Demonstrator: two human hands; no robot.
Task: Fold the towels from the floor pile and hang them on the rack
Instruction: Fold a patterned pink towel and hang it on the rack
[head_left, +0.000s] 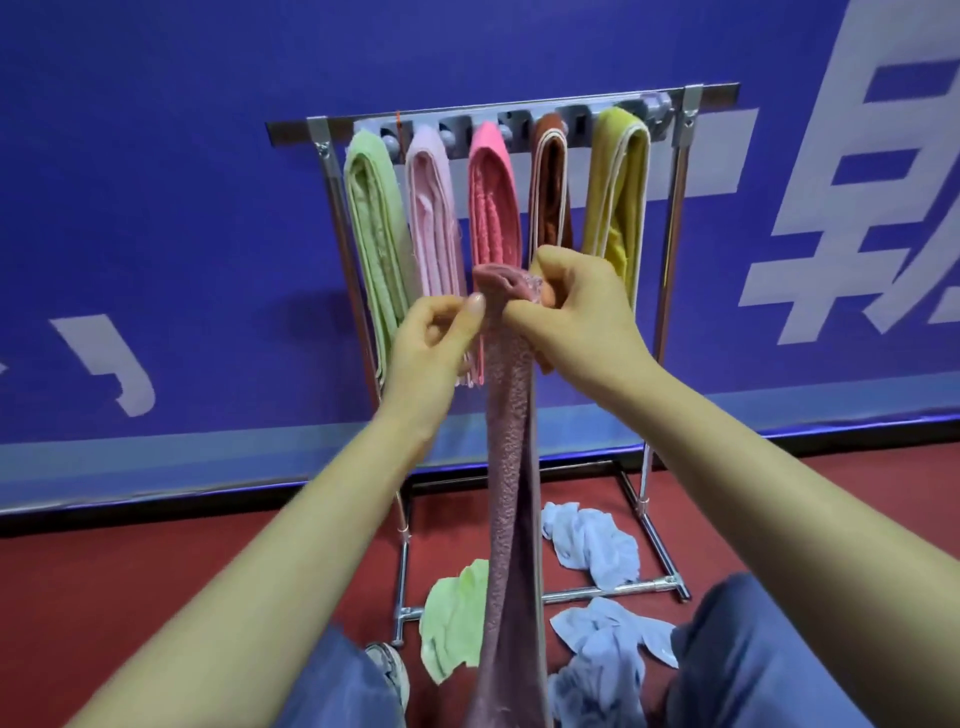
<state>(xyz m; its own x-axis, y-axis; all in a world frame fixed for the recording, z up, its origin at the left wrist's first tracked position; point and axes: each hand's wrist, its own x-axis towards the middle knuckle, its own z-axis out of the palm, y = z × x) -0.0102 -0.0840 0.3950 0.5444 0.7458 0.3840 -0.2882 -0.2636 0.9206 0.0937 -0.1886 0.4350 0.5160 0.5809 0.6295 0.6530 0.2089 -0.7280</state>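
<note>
A long mauve towel hangs straight down in front of me, folded lengthwise. My right hand grips its top end with curled fingers. My left hand pinches the towel's left edge just below the top. Behind them stands a metal rack with several folded towels on its hooks: light green, pale pink, bright pink, brown and mustard yellow. On the floor lie a light green towel and light blue towels.
A blue wall banner with white lettering stands right behind the rack. The floor is red. The rack's base bars cross the floor among the towels. My knees in blue trousers and a shoe are at the bottom.
</note>
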